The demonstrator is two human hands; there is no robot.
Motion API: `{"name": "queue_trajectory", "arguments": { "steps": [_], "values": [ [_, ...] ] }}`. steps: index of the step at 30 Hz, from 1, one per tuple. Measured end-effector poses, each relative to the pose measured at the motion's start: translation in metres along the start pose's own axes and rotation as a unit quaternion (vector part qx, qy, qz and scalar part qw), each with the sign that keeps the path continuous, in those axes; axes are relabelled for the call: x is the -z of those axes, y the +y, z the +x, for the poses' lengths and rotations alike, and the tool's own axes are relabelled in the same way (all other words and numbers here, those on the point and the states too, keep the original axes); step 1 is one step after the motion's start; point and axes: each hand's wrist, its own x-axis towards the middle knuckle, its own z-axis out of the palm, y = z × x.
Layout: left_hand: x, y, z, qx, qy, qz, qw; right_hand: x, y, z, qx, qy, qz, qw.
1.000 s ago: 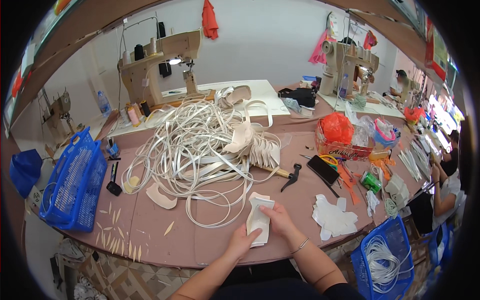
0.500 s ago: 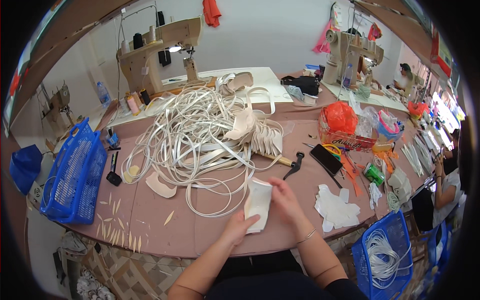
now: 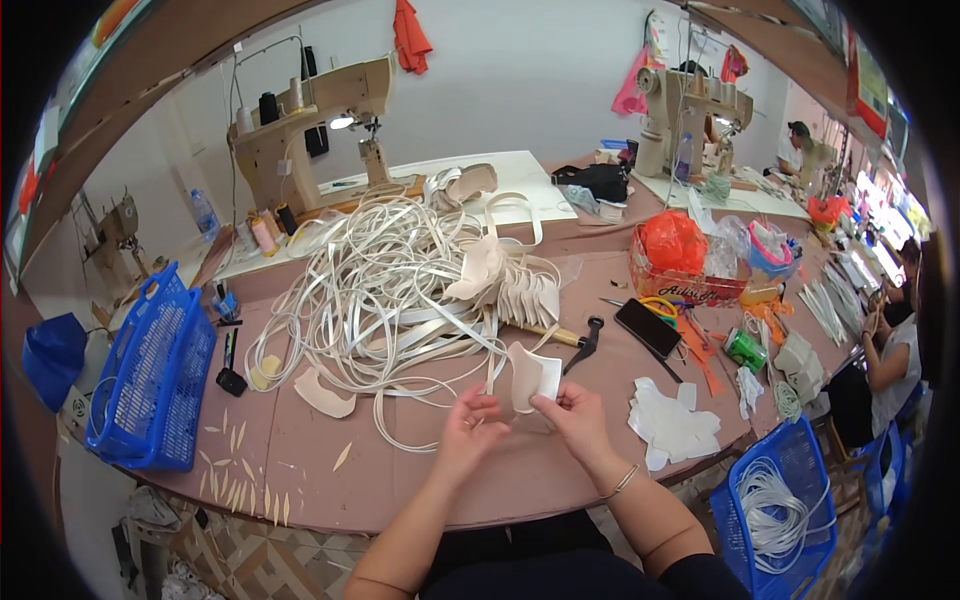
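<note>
Fingers of the right hand [image 3: 576, 420] are closed in a pinch, thumb on top, on the lower right edge of a curved piece [image 3: 525, 374], beige on one side and white on the other. That piece stands tilted just below the center of the frame, over the table [image 3: 400, 490]. The left hand [image 3: 470, 425] is just to its left, its fingers loosely curled with gaps between them; a narrow strap [image 3: 490, 373] runs down to its fingertips, but I cannot tell whether they grip it or only touch it.

Since the right hand's hold is at one edge, the piece could swing or slip if that pinch loosens. Pressing too hard with the thumb could crease it there.

The big pile of straps [image 3: 370, 290], in the middle of the frame, is the likeliest trouble: its loops cross one another, so a tug on the strap could tighten a tangle or drag other loops along. Such a drag could also topple the stack of curved pieces [image 3: 532, 298] at the pile's right side. The hammer [image 3: 592, 345] lies near the held piece's upper right, and a careless sweep of the right hand could knock it.
</note>
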Motion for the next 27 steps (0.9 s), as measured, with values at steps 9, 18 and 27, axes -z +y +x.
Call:
{"name": "queue_trajectory", "arguments": {
  "steps": [9,18,27],
  "values": [
    [0.003,-0.012,0.010,0.151,-0.019,-0.249,0.956,-0.006,0.006,0.009,-0.093,-0.050,0.251,0.962],
    [-0.005,-0.037,-0.001,0.000,0.017,0.006,1.000,-0.026,-0.005,-0.008,0.034,0.056,-0.008,0.998],
    [-0.004,-0.027,0.012,0.039,0.054,0.206,0.976,-0.033,-0.011,-0.010,0.118,0.118,-0.059,0.984]
  ]
}}
